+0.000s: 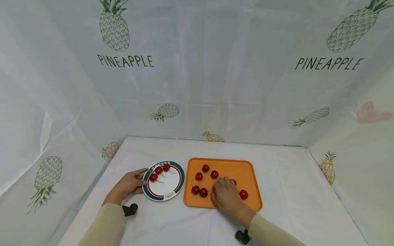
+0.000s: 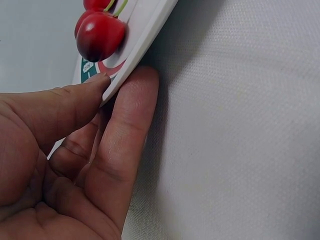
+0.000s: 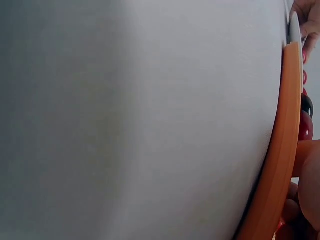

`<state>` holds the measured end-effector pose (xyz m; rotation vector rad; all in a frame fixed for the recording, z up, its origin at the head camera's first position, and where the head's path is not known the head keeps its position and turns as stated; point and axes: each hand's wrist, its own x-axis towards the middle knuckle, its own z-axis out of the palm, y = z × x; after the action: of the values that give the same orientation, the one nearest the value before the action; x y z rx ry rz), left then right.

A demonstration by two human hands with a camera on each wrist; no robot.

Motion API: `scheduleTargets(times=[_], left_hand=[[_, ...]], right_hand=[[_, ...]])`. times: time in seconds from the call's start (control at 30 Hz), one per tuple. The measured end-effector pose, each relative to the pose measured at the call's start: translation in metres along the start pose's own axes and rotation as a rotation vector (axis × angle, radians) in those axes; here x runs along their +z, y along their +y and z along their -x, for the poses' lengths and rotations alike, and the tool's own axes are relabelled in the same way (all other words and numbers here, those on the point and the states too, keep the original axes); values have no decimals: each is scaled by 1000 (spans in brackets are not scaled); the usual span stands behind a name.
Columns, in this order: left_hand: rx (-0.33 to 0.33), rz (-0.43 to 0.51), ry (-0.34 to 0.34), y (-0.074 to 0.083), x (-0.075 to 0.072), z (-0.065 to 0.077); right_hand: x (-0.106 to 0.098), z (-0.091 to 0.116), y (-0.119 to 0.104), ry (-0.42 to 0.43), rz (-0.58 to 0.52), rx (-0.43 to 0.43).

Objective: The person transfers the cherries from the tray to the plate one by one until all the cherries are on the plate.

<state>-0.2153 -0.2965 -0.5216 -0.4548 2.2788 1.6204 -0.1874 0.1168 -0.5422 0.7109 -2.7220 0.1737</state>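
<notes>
My left hand [image 1: 131, 184] pinches the left rim of a white plate [image 1: 167, 184] with a green and red border, thumb above and fingers below in the left wrist view. Three red cherries [image 1: 154, 177] with stems lie on the plate's upper left part. Over an orange tray [image 1: 243, 167] my right hand [image 1: 227, 195] reaches down among several cherries [image 1: 203, 192]. Its fingertips are hidden in the head view, and a red bit shows by its fingers at the edge of the right wrist view. Whether it grips a cherry cannot be made out.
Both plate and tray stand side by side on a table with a white cloth [image 1: 286, 184]. Behind it hangs a pale curtain [image 1: 221, 85] printed with pineapples. Dark wrist mounts [image 1: 130, 209] sit at the cuffs of both light sleeves.
</notes>
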Motion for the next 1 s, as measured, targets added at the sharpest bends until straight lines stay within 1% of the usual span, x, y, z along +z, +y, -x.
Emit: scheduleTargets(times=[0.1, 0.33, 0.53, 0.7, 0.8, 0.9, 1.0], left_hand=[[-4, 0, 0, 1, 0, 0], [0, 0, 0, 0, 0, 1], [-2, 8, -2, -1, -1, 0], [0, 5, -3, -2, 0, 1], [-2, 8, -2, -1, 0, 1], [2, 6, -10, -1, -1, 2], [-1, 11, -12, 0, -1, 2]], right_hand=[[-2, 3, 2, -17, -16, 7], [-2, 4, 3, -13, -21, 0], [-2, 5, 3, -14, 21, -6], [-3, 5, 3, 6, 65, -27], [-3, 5, 4, 19, 70, -38], [-3, 3, 5, 29, 56, -52], [-2, -1, 5, 18, 26, -85]])
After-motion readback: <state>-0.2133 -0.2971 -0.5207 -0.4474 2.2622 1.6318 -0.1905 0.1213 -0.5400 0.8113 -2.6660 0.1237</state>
